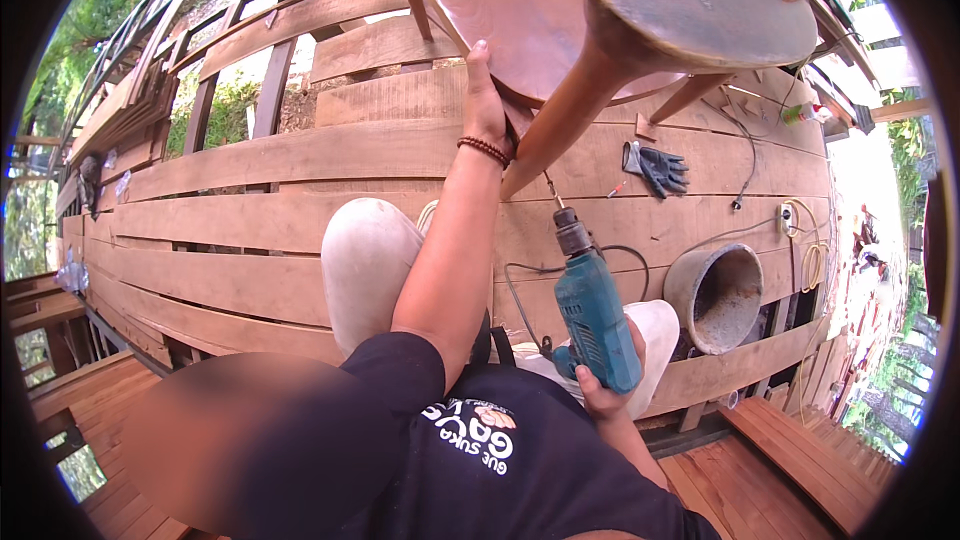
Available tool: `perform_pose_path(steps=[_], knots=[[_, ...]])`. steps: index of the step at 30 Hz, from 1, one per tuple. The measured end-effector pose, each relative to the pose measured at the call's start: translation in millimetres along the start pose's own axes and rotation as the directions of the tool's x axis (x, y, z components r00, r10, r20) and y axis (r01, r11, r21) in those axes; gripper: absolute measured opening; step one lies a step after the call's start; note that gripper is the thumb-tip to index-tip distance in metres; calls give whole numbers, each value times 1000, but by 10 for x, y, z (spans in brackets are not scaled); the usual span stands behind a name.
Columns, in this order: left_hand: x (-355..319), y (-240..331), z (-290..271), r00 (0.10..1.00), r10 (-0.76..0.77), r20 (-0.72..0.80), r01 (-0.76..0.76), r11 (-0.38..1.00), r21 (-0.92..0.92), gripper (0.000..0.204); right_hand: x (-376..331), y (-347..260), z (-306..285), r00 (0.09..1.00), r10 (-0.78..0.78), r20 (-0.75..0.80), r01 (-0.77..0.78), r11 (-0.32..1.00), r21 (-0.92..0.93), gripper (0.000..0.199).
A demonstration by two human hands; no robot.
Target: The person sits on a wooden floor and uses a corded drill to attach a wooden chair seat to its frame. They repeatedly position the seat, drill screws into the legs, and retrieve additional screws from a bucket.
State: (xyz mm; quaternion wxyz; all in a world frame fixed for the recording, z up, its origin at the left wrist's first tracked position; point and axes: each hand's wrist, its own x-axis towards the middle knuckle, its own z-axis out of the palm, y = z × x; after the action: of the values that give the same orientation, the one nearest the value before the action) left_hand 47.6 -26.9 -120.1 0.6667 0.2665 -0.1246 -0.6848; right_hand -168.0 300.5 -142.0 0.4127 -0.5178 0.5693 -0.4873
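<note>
now the left hand (486,110) holds the shiny brown wooden piece with legs (510,0) on the brown plank floor (240,215), the right hand (606,400) grips the teal plastic drill (592,310), and lining up seems underway, calling for steady aim.

The wooden panel (520,10) is running past the top edge and hiding most fingers of the left hand (486,110). The drill (596,310) is covering part of the right hand (600,398). Blur is masking a rounded shape (230,440) at lower left
</note>
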Motion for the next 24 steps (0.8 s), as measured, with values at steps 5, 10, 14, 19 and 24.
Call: perform_pose_path(steps=[5, 10, 14, 19, 24], knots=[[52, 9, -24, 1000, -1, 0, 1, 1000, 18, 68, 67, -73, 34, 1000, -24, -14, 24, 999, 27, 88], [82, -43, -102, 1000, 17, -17, -17, 999, 31, 67, 60, -19, -16, 995, 98, -4, -96, 983, 154, 87], [3, -6, 3, 999, 15, -31, -15, 1000, 0, 65, 76, 20, -41, 996, 84, -14, -82, 990, 113, 87], [111, -44, -148, 999, 27, -23, -27, 999, 17, 66, 96, 23, -95, 997, 71, 1, -71, 997, 32, 86], [222, -132, -339, 994, 67, -85, -58, 993, 100, 78, 97, 2, -115, 999, 52, 5, -51, 997, -58, 86]])
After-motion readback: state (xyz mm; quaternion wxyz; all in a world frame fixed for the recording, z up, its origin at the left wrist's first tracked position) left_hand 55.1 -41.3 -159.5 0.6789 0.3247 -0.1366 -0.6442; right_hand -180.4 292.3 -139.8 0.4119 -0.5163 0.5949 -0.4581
